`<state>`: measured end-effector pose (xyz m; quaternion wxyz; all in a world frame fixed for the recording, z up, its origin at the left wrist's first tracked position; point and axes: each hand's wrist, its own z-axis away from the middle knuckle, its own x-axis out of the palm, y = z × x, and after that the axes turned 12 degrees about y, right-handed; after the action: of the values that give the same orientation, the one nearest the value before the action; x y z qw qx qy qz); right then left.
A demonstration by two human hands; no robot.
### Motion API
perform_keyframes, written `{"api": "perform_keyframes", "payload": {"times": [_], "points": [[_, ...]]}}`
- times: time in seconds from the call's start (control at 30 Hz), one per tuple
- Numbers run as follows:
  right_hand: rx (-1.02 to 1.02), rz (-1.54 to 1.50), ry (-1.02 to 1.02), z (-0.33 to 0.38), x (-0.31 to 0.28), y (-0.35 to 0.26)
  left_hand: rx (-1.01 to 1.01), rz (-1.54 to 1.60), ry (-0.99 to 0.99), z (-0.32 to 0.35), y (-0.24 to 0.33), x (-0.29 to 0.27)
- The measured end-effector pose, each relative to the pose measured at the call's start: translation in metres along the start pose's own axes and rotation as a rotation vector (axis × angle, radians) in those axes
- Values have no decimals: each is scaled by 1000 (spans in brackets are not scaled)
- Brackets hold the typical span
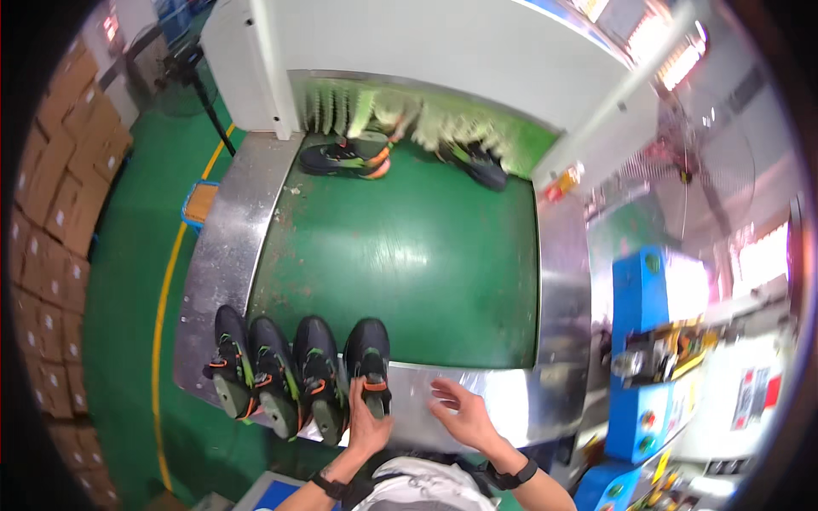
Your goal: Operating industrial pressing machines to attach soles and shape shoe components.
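Note:
My left hand (368,423) grips the heel end of a black sneaker (368,347) with an orange tab and green trim, its toe pointing away from me. To its left, on the metal front ledge, three similar sneakers (317,362) stand in a row, toes forward. My right hand (460,412) hovers over the bare metal to the right, fingers apart and holding nothing. Farther off, on the green conveyor belt (392,255), a sneaker with orange and green on its sole (341,157) lies at the far left. Another dark sneaker (479,164) is at the far right, partly under the fringe.
A strip curtain (460,128) hangs across the opening of a white machine (443,38). Metal rims (223,230) border the belt. Stacked cartons (51,230) stand at the left, beyond a yellow floor line. Blue machinery (639,341) and a fan (686,175) are on the right.

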<state>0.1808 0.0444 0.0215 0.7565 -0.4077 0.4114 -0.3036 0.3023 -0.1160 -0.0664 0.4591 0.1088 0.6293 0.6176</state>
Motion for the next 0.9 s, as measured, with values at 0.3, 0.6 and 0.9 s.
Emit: {"api": "perform_keyframes", "payload": {"times": [0.3, 0.6, 0.9], "points": [[-706, 564, 69, -353, 25, -84, -29, 28, -81, -15, -4, -14], [-686, 1063, 18, -589, 97, -142, 71, -144, -19, -19, 16, 8], [-121, 456, 64, -405, 61, -80, -647, 482, -51, 43, -121, -6]]}}
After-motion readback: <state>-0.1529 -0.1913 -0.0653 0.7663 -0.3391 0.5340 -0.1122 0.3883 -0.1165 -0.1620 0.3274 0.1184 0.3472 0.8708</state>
